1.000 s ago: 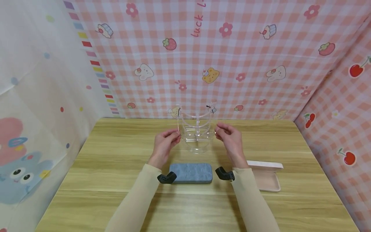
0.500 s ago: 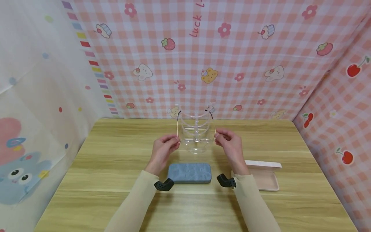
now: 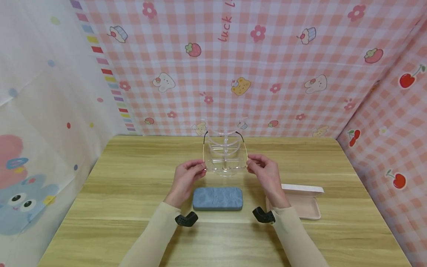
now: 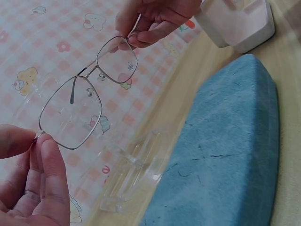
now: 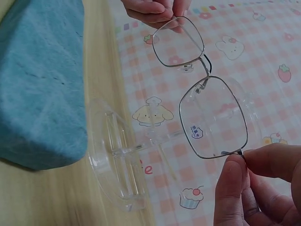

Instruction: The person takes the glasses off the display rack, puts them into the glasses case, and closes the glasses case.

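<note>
Thin metal-framed glasses (image 4: 71, 113) are held up by both hands, with their temples unfolded and pointing away from me. My left hand (image 3: 187, 179) pinches one hinge corner between thumb and fingers. At the opposite corner, my right hand (image 3: 265, 175) pinches the frame the same way. A small printed sticker shows on one lens (image 5: 214, 117) in the right wrist view. Just behind the glasses stands a clear plastic display stand (image 3: 226, 150) with curved tiers. In front of it, between my forearms, lies a closed blue glasses case (image 3: 218, 199).
An open pale pink case (image 3: 308, 207) lies on the wooden table (image 3: 133, 226), partly behind my right wrist. A pink checked cloth (image 3: 213, 66) hangs along the table's back edge, and more patterned cloth hangs at both sides.
Both hands have drawn the glasses back from the display stand, toward me and lower in the head view. The stand and both cases stay where they were.
</note>
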Tool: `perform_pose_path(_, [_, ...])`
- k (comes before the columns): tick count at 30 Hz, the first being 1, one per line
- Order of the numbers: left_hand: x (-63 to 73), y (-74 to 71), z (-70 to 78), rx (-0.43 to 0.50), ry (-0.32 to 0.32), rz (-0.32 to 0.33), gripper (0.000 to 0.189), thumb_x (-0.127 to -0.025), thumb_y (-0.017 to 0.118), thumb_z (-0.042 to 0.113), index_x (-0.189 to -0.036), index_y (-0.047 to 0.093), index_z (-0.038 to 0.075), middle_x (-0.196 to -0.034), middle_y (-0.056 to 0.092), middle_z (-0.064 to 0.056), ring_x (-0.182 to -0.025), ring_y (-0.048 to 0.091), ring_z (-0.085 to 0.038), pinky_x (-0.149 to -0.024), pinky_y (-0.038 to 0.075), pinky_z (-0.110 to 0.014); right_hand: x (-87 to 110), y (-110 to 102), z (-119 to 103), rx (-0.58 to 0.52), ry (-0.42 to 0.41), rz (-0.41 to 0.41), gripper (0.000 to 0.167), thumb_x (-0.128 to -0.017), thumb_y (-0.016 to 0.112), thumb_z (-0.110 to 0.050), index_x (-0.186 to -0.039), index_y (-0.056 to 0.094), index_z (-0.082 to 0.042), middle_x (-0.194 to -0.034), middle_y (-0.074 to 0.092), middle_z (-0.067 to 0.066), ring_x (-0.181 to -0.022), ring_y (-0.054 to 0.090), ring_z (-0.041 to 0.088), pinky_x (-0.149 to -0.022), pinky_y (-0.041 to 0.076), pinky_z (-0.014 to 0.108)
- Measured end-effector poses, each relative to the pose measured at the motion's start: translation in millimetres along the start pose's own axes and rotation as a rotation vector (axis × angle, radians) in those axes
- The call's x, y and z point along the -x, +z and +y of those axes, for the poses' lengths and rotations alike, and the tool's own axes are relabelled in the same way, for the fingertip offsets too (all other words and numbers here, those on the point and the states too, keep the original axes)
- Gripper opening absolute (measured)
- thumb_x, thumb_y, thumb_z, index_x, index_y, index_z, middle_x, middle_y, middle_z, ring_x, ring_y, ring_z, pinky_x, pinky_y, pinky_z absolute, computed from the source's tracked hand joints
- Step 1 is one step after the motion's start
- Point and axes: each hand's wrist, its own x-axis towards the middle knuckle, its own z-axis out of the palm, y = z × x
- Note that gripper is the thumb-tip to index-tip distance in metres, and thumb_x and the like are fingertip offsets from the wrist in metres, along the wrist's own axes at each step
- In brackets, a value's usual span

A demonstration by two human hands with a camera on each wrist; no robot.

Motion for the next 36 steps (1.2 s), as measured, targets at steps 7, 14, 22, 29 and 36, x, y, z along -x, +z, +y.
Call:
perform_pose_path(7, [6.4,-3.5,-1.8,-0.045,0.0,-0.006,0.028,-0.095,0.066,-0.006,-0.121,0.061,-0.017,-0.097,0.072,-0.013,-0.078,0.07,-0.013,-0.074,0.061,-0.022,5.3,-2.2,3.6,0.044,0.023,-0.011,0.034,-0.098,0.068,-0.01,-0.127,0.066,0.009,-0.106,0.069,0.016,-0.082,0.068,0.011,-0.078,0.06,0.022])
perform_pose_path(14, [10.9,-5.7,-5.3,-0.062,-0.003,-0.006,0.028,-0.094,0.067,-0.007,-0.119,0.062,-0.017,-0.092,0.073,-0.009,-0.075,0.07,-0.012,-0.071,0.061,-0.022,12.1,-4.8,4.9,0.052,0.025,-0.025,0.034,-0.098,0.067,-0.008,-0.128,0.065,0.009,-0.11,0.068,0.019,-0.083,0.068,0.009,-0.078,0.06,0.021])
perform_pose_path(22, [17.9,-7.3,-7.4,-0.086,0.008,-0.019,0.03,-0.093,0.067,-0.007,-0.12,0.06,-0.018,-0.09,0.073,-0.007,-0.077,0.07,-0.014,-0.072,0.061,-0.023,20.8,-9.3,2.6,0.082,0.023,-0.046,0.032,-0.098,0.068,-0.011,-0.126,0.067,0.004,-0.112,0.068,0.019,-0.086,0.069,0.012,-0.081,0.06,0.023])
perform_pose_path(29, [25.0,-9.0,-8.1,-0.106,0.016,-0.034,0.028,-0.093,0.067,-0.007,-0.119,0.062,-0.017,-0.095,0.073,-0.012,-0.08,0.071,-0.017,-0.074,0.061,-0.025,27.7,-12.0,0.5,0.082,0.01,-0.055,0.032,-0.098,0.071,-0.013,-0.125,0.068,0.004,-0.109,0.069,0.019,-0.085,0.07,0.012,-0.081,0.06,0.024])
perform_pose_path(36, [31.4,-11.2,-10.7,-0.123,0.019,-0.042,0.023,-0.093,0.067,-0.008,-0.115,0.064,-0.016,-0.093,0.073,-0.011,-0.079,0.07,-0.015,-0.075,0.061,-0.025,36.0,-12.7,2.0,0.062,-0.037,-0.061,0.028,-0.098,0.069,-0.006,-0.123,0.067,0.006,-0.101,0.066,0.017,-0.08,0.07,0.017,-0.076,0.062,0.026])
